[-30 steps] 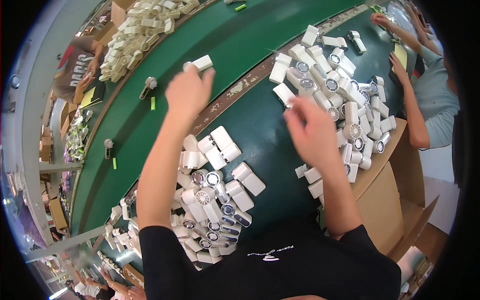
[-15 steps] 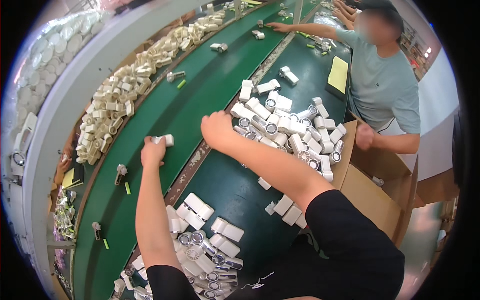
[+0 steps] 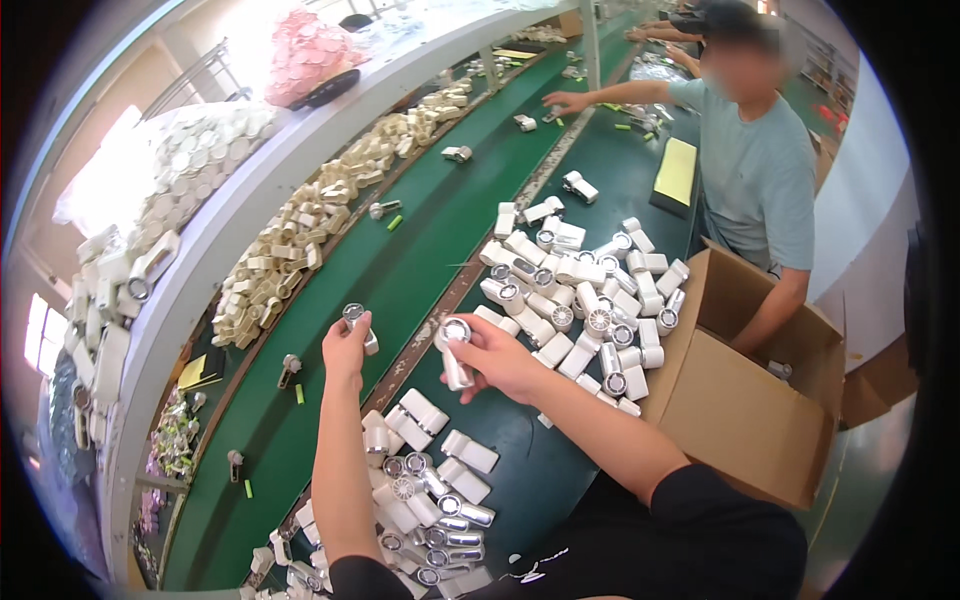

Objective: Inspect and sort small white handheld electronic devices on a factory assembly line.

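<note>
A: What could go wrong where you have your hands now?

B: Your left hand [image 3: 343,350] has a small round-headed unit [image 3: 357,320] out over the green belt [image 3: 265,430]. If you pinch it too loosely, it could drop there. Your right hand [image 3: 503,362] has a second white unit [image 3: 457,373] by the worn rail [image 3: 470,277] on the belt's right side; its casing looks smooth, so it might slide from under your thumb and knock that edge.

A: Anything else around you?

B: The near pile [image 3: 397,510] and the far-right pile [image 3: 578,305] seem loosely heaped. A low sweep of either forearm could send pieces rolling.

A: And your fingers?

B: On the left, you have thumb and fingertips closed on the unit, its round head showing at their far side. Part of your grip is hidden, so I cannot tell how firm it is. On the right, your thumb lies against the front near the head and your fingers curl behind, pinching the unit head up, a little tilted. You hold the two units apart, not touching.
</note>
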{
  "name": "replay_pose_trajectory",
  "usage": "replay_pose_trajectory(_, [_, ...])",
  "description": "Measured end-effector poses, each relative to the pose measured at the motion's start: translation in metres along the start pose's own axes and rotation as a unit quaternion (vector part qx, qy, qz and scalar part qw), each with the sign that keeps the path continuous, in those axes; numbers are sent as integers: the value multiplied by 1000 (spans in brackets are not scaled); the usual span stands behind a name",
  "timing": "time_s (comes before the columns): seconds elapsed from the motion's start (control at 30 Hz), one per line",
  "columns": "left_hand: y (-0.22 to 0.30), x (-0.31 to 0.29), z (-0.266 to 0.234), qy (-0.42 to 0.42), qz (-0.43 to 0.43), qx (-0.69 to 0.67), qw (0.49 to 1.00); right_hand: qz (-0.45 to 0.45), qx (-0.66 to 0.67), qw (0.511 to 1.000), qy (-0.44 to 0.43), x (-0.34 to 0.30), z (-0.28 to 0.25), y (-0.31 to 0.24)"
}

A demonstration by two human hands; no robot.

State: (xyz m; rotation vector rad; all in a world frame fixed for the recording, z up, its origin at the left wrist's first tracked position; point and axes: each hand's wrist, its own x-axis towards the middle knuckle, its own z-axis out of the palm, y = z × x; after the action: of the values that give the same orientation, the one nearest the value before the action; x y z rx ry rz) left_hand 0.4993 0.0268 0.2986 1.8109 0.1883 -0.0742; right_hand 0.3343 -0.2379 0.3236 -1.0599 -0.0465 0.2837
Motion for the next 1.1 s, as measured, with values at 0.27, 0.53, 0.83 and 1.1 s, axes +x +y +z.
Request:
replay_pose_trajectory(0.27, [43,-241,-53,-47,38,-223,973,27,57,981,-182,-79,5,30])
replay_pose_trajectory(0.53, [10,-336,-24,-10,20,-288,958,19,95,967,-236,-86,21,36])
replay_pose_trajectory(0.83, [8,-333,12,-95,30,-277,956,2,23,987,-159,-110,31,32])
replay_pose_trajectory(1.1, [1,-339,12,-123,45,-246,960,-7,-10,990,-141,-117,35,31])
